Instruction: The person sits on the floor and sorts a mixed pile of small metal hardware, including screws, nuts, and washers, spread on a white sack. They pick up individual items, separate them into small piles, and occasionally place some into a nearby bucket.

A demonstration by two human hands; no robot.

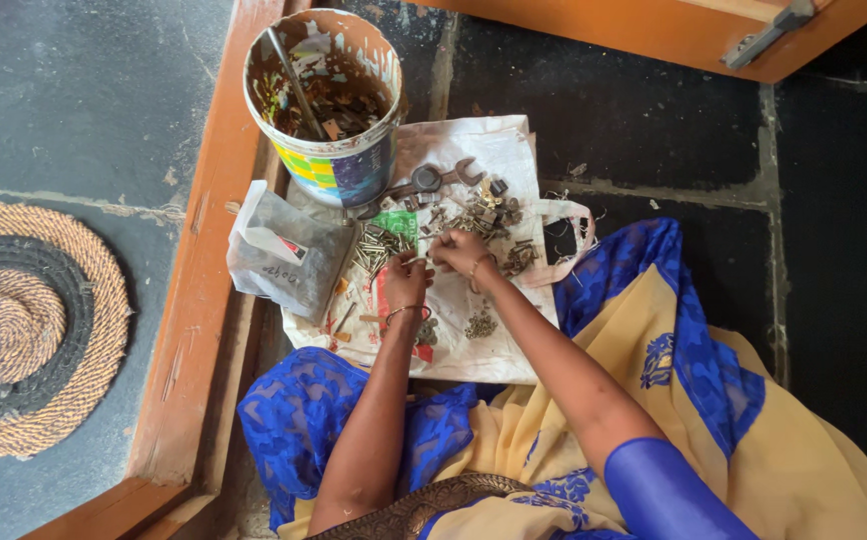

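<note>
I sit on a dark stone floor with a white cloth bag (494, 150) spread flat before me. Small metal hardware lies on it: a heap of screws (379, 245), a pile of brackets and fittings (489, 215), and a small cluster of brass pieces (481, 324). My left hand (404, 280) hovers next to the screw heap, fingers pinched together on a small screw. My right hand (462, 250) rests at the fittings pile, fingers curled on a small metal piece that is too small to make out. The two hands almost touch.
A paint-stained bucket (354, 165) with a metal rod and scraps stands at the cloth's far left corner, a spanner (444, 178) beside it. A clear plastic bag (289, 250) lies left. An orange wooden door frame (194, 270) runs along the left, a woven round mat (24, 330) beyond.
</note>
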